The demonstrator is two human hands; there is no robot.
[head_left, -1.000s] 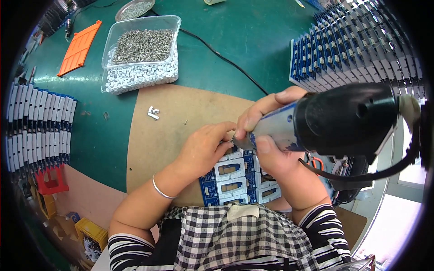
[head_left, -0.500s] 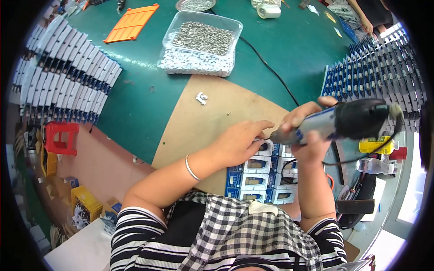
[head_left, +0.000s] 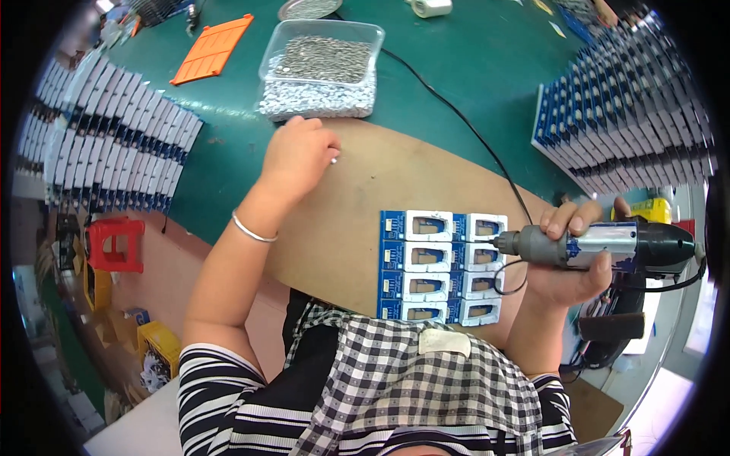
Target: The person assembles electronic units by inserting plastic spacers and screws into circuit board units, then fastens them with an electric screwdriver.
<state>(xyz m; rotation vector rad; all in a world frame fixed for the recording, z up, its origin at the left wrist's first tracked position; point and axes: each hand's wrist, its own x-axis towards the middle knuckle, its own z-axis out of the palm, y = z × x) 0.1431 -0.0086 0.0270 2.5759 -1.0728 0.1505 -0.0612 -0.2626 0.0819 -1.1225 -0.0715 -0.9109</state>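
Observation:
My right hand (head_left: 566, 283) is wrapped round an electric screwdriver (head_left: 601, 247), which has a silver-and-blue body and a black rear end. Its bit points left, over the upper right of a block of blue boards with white plastic frames (head_left: 428, 257). Farther left, my left hand (head_left: 300, 156) is over the brown board (head_left: 350, 228) with its fingers pressed together. A bit of a small white plastic part (head_left: 333, 159) shows at the fingertips; the rest of it is hidden by the hand. A tiny screw (head_left: 372, 177) lies on the board.
Past my left hand stands a clear tub (head_left: 323, 49) of screws above many small white parts (head_left: 315, 99). Stacked boards rise at left (head_left: 114, 137) and right (head_left: 616, 106). A black cable (head_left: 456, 114) crosses the green table; an orange plastic panel (head_left: 213, 49) lies far left.
My left hand has gone from the frames by the screwdriver bit to the small white part near the tub. The screwdriver has drawn right and levelled, uncovering the whole block of frames.

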